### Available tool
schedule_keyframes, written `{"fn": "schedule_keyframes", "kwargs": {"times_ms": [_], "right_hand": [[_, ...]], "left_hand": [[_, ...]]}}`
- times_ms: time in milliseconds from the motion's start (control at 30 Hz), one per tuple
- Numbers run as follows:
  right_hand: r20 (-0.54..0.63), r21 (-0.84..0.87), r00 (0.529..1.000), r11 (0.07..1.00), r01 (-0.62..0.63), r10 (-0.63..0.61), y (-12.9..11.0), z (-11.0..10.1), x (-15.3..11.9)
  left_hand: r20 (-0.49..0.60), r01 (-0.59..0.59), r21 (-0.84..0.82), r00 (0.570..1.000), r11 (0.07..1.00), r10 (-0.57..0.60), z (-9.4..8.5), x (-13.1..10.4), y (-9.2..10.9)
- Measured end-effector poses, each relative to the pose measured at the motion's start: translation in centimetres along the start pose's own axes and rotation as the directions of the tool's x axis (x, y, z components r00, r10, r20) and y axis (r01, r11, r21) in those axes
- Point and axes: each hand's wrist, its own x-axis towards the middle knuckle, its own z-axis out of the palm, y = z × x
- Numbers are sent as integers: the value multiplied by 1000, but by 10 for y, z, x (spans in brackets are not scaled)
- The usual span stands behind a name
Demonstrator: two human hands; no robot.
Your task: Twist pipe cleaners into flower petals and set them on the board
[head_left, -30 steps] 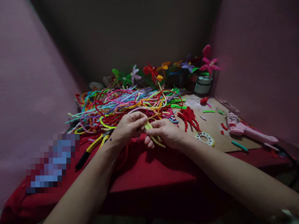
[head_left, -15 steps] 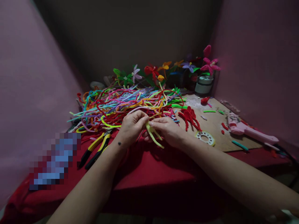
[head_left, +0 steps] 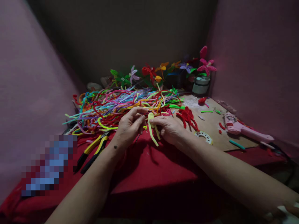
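My right hand [head_left: 170,128] pinches a folded pale yellow pipe cleaner [head_left: 153,132] between thumb and fingers. Its rounded, thicker end points up and two fuzzy legs hang down. Just left of it is my left hand [head_left: 133,124], apart from the yellow piece. Its fingers are curled in and the thumb is bent; whatever lies inside them, if anything, is hidden. Beyond both hands spreads a tangled heap of coloured pipe cleaners [head_left: 116,104]. Pliers with yellow and black handles [head_left: 94,149] lie to the left of my left wrist.
A board [head_left: 212,124] on the red cloth [head_left: 149,177] carries a red pipe cleaner shape [head_left: 188,117], a white ring with holes [head_left: 203,137] and a pink glue gun [head_left: 247,132]. Pipe cleaner flowers [head_left: 149,71] and a grey jar [head_left: 201,86] stand behind. A blurred patch [head_left: 53,165] covers the left.
My left hand has come away from the yellow pipe cleaner, which stays in my right hand and shows its rounded top. The whole view has shifted slightly.
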Motion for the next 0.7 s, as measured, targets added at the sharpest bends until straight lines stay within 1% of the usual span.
{"fn": "schedule_keyframes", "kwargs": {"times_ms": [67,100,167,200,267,333,400,467,533,600,700], "right_hand": [[-70,100,997,995,25,-18,-2,-1,3],[-97,135,995,990,26,-13,-3,-1,4],[-127,184,991,983,-3,27,-5,-1,6],[-131,204,990,979,-23,50,-7,-1,6],[-122,238,989,970,-54,85,-9,0,5],[-94,259,991,964,-67,94,-10,0,4],[-59,267,995,962,-64,83,-11,0,4],[-25,270,997,961,-60,69,-11,-2,3],[-15,270,998,961,-62,69,-11,-3,3],[-35,257,997,964,-64,75,-11,-4,3],[-52,224,996,973,-57,71,-11,-3,2]], "left_hand": [[43,-149,83,988,985,146,-2,0,-3],[76,-236,146,971,961,227,-3,0,-5],[143,-395,261,918,881,369,-3,0,-9],[175,-456,303,890,837,421,-3,0,-10],[220,-544,364,839,756,498,-3,0,-13],[252,-606,409,794,682,554,-1,0,-14],[280,-638,453,765,623,580,1,-1,-15],[306,-650,471,755,597,580,2,-2,-15],[332,-649,446,759,616,559,2,-3,-13],[339,-641,374,768,671,544,2,-4,-11],[307,-592,272,801,759,514,1,-4,-7]]}}
